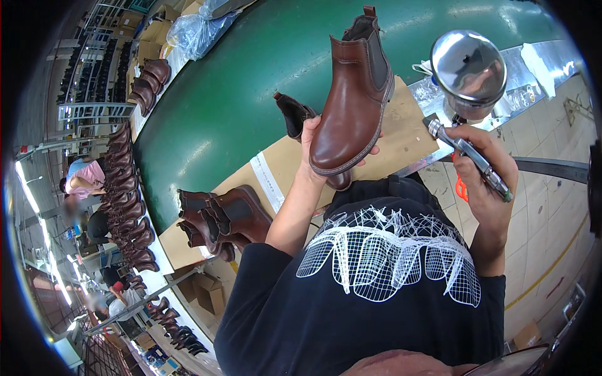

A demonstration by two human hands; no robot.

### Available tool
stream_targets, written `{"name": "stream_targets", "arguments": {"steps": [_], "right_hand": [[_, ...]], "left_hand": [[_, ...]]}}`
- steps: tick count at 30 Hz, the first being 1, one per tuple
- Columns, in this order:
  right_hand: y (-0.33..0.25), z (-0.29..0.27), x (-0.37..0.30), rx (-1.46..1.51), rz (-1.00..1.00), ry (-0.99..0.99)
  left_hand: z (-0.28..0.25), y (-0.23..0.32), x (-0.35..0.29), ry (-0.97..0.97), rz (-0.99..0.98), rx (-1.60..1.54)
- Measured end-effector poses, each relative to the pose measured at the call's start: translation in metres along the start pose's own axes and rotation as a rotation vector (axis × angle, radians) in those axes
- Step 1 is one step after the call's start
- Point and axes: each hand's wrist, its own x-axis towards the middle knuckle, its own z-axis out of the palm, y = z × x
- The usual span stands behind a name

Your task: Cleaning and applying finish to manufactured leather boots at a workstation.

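So, the brown boot [357, 100] is up off the table in my left hand [310, 144], toe pointing back at me, shaft away. That grip is clamped on it from behind, thumb along one side and fingertips poking out past the sole on the other. My guess on why: it leaves the front leather uncovered and my fingers mostly clear of it.

My right hand [489, 166] is wrapped tight round a spray gun [470, 150], shiny round cup [467, 72] on top and nozzle facing the boot. Can't tell if the trigger's squeezed. Holding the two well apart probably leaves room to turn either one.

Under the boot there's cardboard [404, 135] along the near edge of the green table [207, 125], I'd say to keep the surface clean and unscuffed. A second boot [290, 114] sits on it, partly hidden behind mine, and a bunch of other boots [241, 210] is huddled off to the left. Farther left is a long row of shoes [128, 200], likely lined up so they don't get muddled, with a co-worker in pink [84, 178] beyond.

Labels: the white strip [266, 182] across the cardboard has print too small to make out. No brand I can spot on the boot.
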Motion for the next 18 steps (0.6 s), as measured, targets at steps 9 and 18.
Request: {"name": "stream_targets", "arguments": {"steps": [9, 18], "right_hand": [[-0.010, 0.001, 0.004, -0.019, -0.013, 0.072], [0.012, -0.008, -0.006, -0.116, 0.027, -0.068]], "left_hand": [[-0.001, 0.004, 0.001, -0.012, -0.014, 0.031], [0.000, 0.011, -0.005, -0.024, 0.027, 0.100]]}}
